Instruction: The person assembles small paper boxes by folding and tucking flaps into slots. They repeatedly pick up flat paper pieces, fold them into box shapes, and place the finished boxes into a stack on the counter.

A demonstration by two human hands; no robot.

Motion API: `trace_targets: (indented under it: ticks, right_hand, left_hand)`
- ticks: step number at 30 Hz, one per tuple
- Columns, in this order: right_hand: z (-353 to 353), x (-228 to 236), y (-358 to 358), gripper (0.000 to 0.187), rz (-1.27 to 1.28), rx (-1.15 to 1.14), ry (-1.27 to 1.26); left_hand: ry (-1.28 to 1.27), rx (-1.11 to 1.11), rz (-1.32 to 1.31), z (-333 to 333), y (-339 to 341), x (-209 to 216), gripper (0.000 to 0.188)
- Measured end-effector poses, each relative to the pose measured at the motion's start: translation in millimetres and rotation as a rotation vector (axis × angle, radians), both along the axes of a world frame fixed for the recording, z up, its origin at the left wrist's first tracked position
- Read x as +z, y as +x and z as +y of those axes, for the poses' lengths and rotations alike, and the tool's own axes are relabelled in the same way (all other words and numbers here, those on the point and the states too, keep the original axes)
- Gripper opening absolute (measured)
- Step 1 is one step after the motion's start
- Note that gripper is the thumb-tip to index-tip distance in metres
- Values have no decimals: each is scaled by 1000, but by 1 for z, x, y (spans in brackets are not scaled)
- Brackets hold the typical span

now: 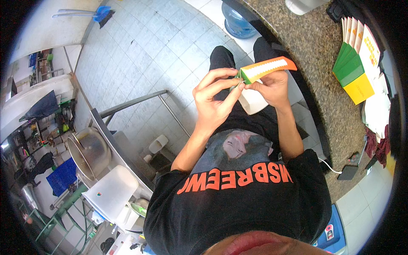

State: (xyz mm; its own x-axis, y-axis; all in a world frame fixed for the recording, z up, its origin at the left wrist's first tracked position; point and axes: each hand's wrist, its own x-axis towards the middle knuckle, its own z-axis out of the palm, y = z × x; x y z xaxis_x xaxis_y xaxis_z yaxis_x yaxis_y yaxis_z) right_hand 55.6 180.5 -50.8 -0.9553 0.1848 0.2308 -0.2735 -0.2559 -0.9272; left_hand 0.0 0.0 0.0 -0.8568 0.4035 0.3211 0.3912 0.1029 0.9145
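In front of my knees I hold a paper carton point(268, 68), orange with a white zigzag band and a green end, with a white panel point(253, 102) hanging below. My left hand point(212, 95) pinches its green end between thumb and fingers; a thin strip or edge shows there, too small to make out. The right hand point(274, 87) grips the carton from underneath, its thumb near the green end and its other fingers partly hidden behind it. On the counter to the right lies a fanned stack of similar flat cartons point(350, 70) in green, yellow and white.
A speckled stone counter point(316, 51) runs along my right side, with a small dark device point(348, 172) and white cable on it. A blue water jug point(239, 23) stands on the tiled floor beyond. Left are a metal rail point(136, 102) and a white plastic chair point(112, 193).
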Motion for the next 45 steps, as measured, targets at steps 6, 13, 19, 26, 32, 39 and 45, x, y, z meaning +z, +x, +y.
trace_targets:
  ticks: [6,13,19,26,32,39,45]
  right_hand:
    - [0,4,-2,28,-41,-106,174]
    - [4,12,1,23,25,-117,389]
    - [6,17,2,25,87,-138,421]
    - [14,20,5,27,-4,-43,394]
    - [9,21,2,26,-84,-94,330]
    - [8,16,1,31,20,-137,363]
    - [11,23,-5,26,-37,-163,357]
  left_hand:
    - [-2,91,124,12,-1,-3,11]
    - [-9,32,147,3,1,-7,10]
    - [65,-101,104,-2,3,-5,13]
    - [96,9,66,-2,7,-4,17]
    - [114,60,98,4,2,1,18]
    - [-33,44,300,7,3,8,19]
    - [57,76,321,15,0,-2,24]
